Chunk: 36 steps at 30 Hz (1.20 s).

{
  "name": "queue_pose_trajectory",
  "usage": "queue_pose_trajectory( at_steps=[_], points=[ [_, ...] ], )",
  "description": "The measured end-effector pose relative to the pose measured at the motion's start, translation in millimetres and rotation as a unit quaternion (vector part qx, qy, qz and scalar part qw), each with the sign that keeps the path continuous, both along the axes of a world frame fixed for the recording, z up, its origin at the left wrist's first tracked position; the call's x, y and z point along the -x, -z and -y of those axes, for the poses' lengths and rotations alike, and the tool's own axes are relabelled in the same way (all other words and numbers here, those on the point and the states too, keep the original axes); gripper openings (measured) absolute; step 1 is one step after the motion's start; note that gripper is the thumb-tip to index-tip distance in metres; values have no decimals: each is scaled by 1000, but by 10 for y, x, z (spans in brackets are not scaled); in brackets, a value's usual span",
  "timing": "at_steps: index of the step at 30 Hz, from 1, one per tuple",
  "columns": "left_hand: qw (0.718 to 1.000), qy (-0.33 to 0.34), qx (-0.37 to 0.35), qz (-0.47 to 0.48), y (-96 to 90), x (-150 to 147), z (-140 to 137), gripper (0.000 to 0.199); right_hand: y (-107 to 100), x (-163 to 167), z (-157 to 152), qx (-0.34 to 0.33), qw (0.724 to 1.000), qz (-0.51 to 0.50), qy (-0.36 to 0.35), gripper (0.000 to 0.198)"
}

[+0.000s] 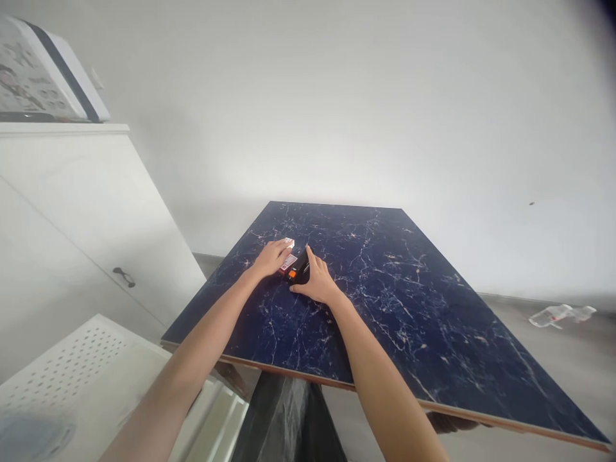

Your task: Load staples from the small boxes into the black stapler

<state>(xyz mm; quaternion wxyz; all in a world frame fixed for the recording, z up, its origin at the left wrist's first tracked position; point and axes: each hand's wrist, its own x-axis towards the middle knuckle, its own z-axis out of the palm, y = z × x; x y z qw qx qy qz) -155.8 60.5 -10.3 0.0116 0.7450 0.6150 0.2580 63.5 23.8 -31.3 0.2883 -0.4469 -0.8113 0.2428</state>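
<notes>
On the blue marbled table, my right hand (317,280) spans a small black box (302,264) with an orange patch, its thumb at the near end and its fingers at the far end. My left hand (272,257) rests against a small red-and-white box (288,262) just left of the black one. Beyond its fingertips pokes a white end (289,242); whether that belongs to the same box or to another, I cannot tell. The boxes lie side by side, close together, and my left fingers partly cover them.
The dark blue table (385,276) stands close to a white wall (337,115). To the left are a white cabinet (72,237) with a dark handle and a white perforated surface (81,353). A clear plastic bottle (551,314) lies on the floor at right.
</notes>
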Motion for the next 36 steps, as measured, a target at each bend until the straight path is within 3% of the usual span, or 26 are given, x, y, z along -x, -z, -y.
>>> queue_pose_trajectory(
  at_steps=[4,9,16,21,29,33,36],
  points=[
    [995,91,25,-20,22,41,59,42,-22,-3,1,-4,1000,10,10,129],
    [999,43,29,-2,-14,159,268,38,-50,19,22,-6,1000,26,10,125],
    [1000,-11,-1,26,-104,-29,555,35,-61,-4,52,0,1000,21,5,123],
    [997,-68,21,-6,-143,2,782,18,-41,-24,25,-10,1000,24,2,125],
    [994,-13,106,-14,-45,13,1205,15,-68,-134,-67,-33,999,29,-18,119],
    [999,-34,23,-5,-43,5,1222,21,-124,-178,-64,-31,999,5,-13,101],
    [997,-75,-16,-4,-21,49,1076,36,-141,-182,-63,-28,1000,-13,2,85]
  ],
)
